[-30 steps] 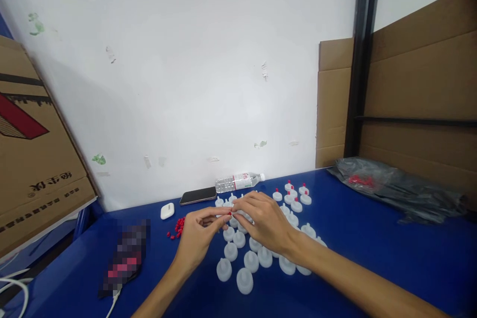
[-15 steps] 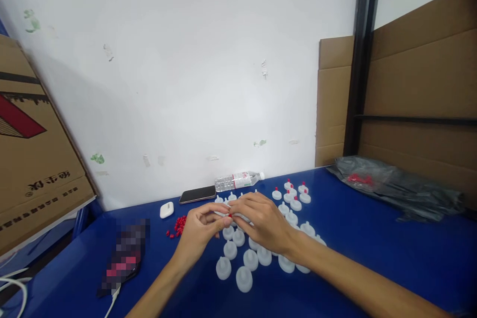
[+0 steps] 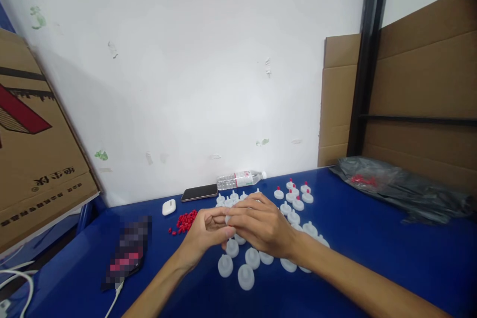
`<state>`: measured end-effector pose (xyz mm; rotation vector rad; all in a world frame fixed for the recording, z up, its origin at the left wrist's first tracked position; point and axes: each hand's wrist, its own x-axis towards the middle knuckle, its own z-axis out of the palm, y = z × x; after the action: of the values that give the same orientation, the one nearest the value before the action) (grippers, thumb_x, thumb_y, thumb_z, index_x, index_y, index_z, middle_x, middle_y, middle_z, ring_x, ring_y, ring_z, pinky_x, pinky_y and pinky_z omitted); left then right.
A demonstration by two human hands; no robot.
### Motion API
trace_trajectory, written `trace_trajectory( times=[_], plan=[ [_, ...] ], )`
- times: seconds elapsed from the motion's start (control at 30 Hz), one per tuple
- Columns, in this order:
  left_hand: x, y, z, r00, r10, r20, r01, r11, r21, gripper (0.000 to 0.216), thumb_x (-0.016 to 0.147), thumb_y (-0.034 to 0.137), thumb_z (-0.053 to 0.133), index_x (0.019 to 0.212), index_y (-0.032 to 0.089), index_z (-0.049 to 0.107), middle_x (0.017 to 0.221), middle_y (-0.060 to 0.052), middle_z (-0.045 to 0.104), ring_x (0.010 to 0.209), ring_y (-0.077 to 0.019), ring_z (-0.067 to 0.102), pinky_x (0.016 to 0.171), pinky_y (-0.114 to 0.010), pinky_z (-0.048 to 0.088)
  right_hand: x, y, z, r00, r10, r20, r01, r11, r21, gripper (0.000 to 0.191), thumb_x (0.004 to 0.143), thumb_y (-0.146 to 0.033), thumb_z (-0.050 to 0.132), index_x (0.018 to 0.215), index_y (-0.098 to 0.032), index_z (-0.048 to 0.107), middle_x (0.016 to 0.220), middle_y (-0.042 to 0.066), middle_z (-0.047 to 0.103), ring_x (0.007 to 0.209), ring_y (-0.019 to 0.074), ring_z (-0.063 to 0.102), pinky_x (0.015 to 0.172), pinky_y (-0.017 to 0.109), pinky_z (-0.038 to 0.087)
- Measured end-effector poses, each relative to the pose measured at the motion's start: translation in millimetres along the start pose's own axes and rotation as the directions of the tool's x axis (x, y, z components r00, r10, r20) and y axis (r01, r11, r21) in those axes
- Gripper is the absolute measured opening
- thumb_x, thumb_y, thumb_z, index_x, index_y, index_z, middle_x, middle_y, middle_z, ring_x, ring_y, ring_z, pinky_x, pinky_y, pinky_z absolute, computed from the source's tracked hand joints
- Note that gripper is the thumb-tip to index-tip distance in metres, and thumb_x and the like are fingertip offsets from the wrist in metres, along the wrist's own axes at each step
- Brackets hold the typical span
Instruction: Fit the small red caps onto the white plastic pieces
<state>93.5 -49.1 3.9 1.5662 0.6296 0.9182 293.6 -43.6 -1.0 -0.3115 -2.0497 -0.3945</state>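
Blue table (image 3: 372, 228) | left hand (image 3: 199, 236), right hand (image 3: 266, 223) | both curled round one white cap (image 3: 227, 219)

Even, bright light across the wall (image 3: 204, 69); faint shadow (image 3: 70, 77) at left, dark upper-right corner

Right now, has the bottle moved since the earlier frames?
No. The bottle lies where it did, judged against the green wall mark above it; only the view shifted slightly.

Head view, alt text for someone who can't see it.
Left hand and right hand hold a mostly hidden whitish piece above a blue table. White spouted caps stand around them, with loose red pieces to the left and red-tipped caps to the right.
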Motion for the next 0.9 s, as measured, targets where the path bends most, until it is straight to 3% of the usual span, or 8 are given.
trace_trajectory(
  times=[0.17, 0.4, 0.5, 0.57, 0.63, 0.73, 0.8, 0.9],
  plan=[
    [-1.6, -1.7, -6.2, 1.0, -0.022, -0.016, 0.023, 0.997, 0.077, 0.044, 0.078, 0.035, 0.08, 0.115, 0.011, 0.074, 0.078, -0.006, 0.072, 0.062, -0.0103, 0.057, 0.053, -0.018, 0.043, 0.8, -2.5, 1.3, 1.0, -0.011, -0.004, 0.011, 1.0, 0.007, 0.012, 0.097, -0.017, 0.057, 0.106, -0.021, 0.065, 0.105, 0.003, 0.077, 0.099, 0.0163, 0.069, 0.088, 0.034, 0.047],
    [1.2, 1.4, -0.9, 0.999, 0.005, -0.051, 0.005, 0.981, 0.194, 0.049, 0.08, 0.041, 0.076, 0.118, 0.011, 0.07, 0.083, -0.008, 0.072, 0.071, -0.0164, 0.063, 0.049, -0.018, 0.04, 1.6, 3.9, -1.3, 0.999, -0.029, 0.045, 0.031, 0.998, -0.047, 0.011, 0.096, -0.015, 0.056, 0.101, -0.019, 0.065, 0.105, 0.004, 0.077, 0.098, 0.0148, 0.069, 0.09, 0.033, 0.046],
    [1.7, -0.1, -2.8, 0.987, 0.092, -0.13, -0.047, 0.948, 0.315, 0.049, 0.092, 0.051, 0.057, 0.116, 0.01, 0.07, 0.077, -0.008, 0.07, 0.068, -0.0178, 0.063, 0.047, -0.021, 0.04, 2.6, 12.9, -6.2, 0.997, -0.023, 0.078, 0.03, 0.996, -0.079, 0.011, 0.096, -0.016, 0.056, 0.101, -0.019, 0.065, 0.106, 0.005, 0.076, 0.099, 0.0164, 0.068, 0.091, 0.035, 0.046],
    [1.6, -1.9, -9.1, 0.96, 0.18, -0.213, -0.049, 0.86, 0.507, 0.047, 0.098, 0.049, 0.044, 0.115, 0.014, 0.069, 0.081, -0.008, 0.071, 0.068, -0.0179, 0.063, 0.05, -0.024, 0.042, 3.7, 23.0, -13.8, 0.994, 0.049, 0.094, -0.038, 0.992, -0.122, 0.01, 0.096, -0.018, 0.058, 0.103, -0.019, 0.065, 0.109, 0.007, 0.075, 0.102, 0.0192, 0.067, 0.092, 0.037, 0.045],
    [1.5, -4.2, -19.6, 0.925, 0.288, -0.248, 0.001, 0.651, 0.759, 0.036, 0.098, 0.042, 0.045, 0.109, 0.018, 0.071, 0.092, -0.007, 0.072, 0.077, -0.0196, 0.065, 0.06, -0.027, 0.047, 4.1, 36.6, -24.3, 0.975, 0.201, 0.093, -0.18, 0.964, -0.195, 0.01, 0.096, -0.022, 0.059, 0.102, -0.019, 0.066, 0.108, 0.008, 0.074, 0.102, 0.0214, 0.066, 0.092, 0.038, 0.045],
    [2.0, -9.1, -38.9, 0.905, 0.371, -0.207, 0.09, 0.31, 0.947, 0.026, 0.095, 0.032, 0.049, 0.098, 0.022, 0.073, 0.096, -0.005, 0.072, 0.092, -0.023, 0.065, 0.078, -0.032, 0.049, 1.1, 60.7, -41.2, 0.873, 0.468, 0.136, -0.4, 0.848, -0.348, 0.013, 0.096, -0.028, 0.06, 0.099, -0.019, 0.069, 0.095, 0.006, 0.073, 0.09, 0.022, 0.067, 0.086, 0.037, 0.044],
    [2.4, -12.9, -50.5, 0.912, 0.357, -0.204, 0.122, 0.24, 0.963, 0.027, 0.095, 0.03, 0.047, 0.098, 0.023, 0.073, 0.099, -0.005, 0.069, 0.094, -0.0225, 0.064, 0.081, -0.034, 0.05, -3.5, 75.5, -49.7, 0.746, 0.624, 0.235, -0.496, 0.755, -0.43, 0.016, 0.096, -0.03, 0.059, 0.096, -0.02, 0.071, 0.084, 0.004, 0.073, 0.08, 0.0204, 0.067, 0.079, 0.033, 0.044],
    [2.5, -16.3, -62.9, 0.895, 0.364, -0.256, 0.169, 0.254, 0.952, 0.028, 0.094, 0.033, 0.048, 0.096, 0.023, 0.075, 0.116, -0.007, 0.06, 0.09, -0.0196, 0.064, 0.078, -0.033, 0.053, -13.4, 91.2, -54.3, 0.567, 0.741, 0.36, -0.538, 0.664, -0.519, 0.02, 0.094, -0.031, 0.057, 0.098, -0.02, 0.073, 0.077, 0.003, 0.074, 0.072, 0.0196, 0.068, 0.069, 0.029, 0.042]
  ],
)
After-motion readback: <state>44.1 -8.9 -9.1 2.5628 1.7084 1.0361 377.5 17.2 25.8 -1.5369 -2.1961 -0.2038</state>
